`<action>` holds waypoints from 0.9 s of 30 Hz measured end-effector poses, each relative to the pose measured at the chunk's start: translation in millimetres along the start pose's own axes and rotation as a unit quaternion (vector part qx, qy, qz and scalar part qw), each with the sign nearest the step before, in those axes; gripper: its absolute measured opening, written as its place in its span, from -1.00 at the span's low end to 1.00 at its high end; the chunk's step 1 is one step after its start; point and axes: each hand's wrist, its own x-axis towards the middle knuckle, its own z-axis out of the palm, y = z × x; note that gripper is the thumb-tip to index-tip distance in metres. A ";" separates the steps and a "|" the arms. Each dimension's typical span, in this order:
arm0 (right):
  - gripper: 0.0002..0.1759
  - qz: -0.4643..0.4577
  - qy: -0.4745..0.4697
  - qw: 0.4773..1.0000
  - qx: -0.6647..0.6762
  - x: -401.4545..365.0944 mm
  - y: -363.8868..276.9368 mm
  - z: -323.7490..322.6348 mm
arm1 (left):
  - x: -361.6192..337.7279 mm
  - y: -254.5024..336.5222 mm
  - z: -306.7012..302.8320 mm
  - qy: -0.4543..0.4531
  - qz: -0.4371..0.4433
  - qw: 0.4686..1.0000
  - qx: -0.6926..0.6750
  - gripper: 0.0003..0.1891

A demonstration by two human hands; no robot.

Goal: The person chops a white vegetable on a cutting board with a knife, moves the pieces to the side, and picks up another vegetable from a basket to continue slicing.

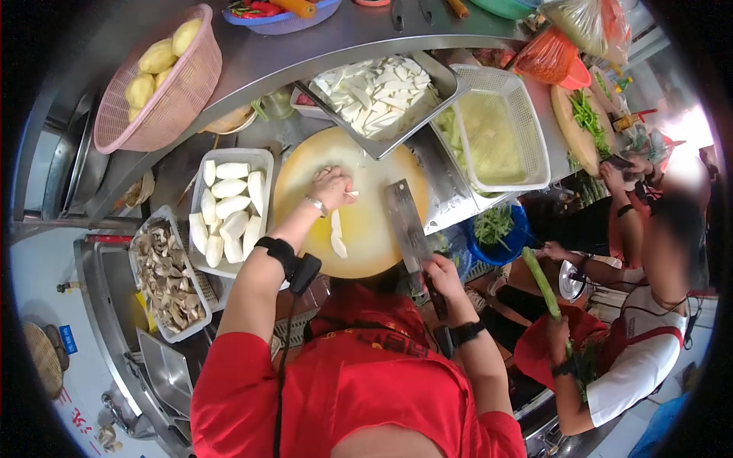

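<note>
My left hand [334, 187] is over the round cutting board [301, 191], its fingers curled together on a small white vegetable piece [351, 194]. A long white slice [337, 234] lies on the board just below that hand. My right hand [443, 276] is wrapped round the handle of a cleaver [407, 221], whose broad blade rests over the board's right side. Left of the board, a white basket [269, 162] holds several chunky white vegetable pieces [231, 206]. Behind the board stands a metal tray [374, 145] heaped with white slices [385, 95].
A basket of cut mushrooms [164, 271] stands at left, a pink basket of potatoes [202, 69] on the shelf. To the right are a white strainer basket [538, 145] and a blue basin [527, 229] of greens. A co-worker [630, 336] holds a long green vegetable [540, 282] nearby.
</note>
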 end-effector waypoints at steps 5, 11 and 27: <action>-0.81 0.007 -0.042 0.999 0.023 31.9 7.3 15.6 | -75.4 14.4 23.9 0.095 0.036 0.986 -0.129 -0.66; -0.78 0.032 -0.129 0.991 0.005 33.8 16.4 27.4 | -127.7 69.9 58.8 0.169 -0.148 0.971 -0.078 -0.23; -0.83 -0.180 0.019 0.981 -0.062 -37.2 -144.4 58.2 | 30.6 113.8 -110.0 0.454 0.021 0.868 -0.202 -0.46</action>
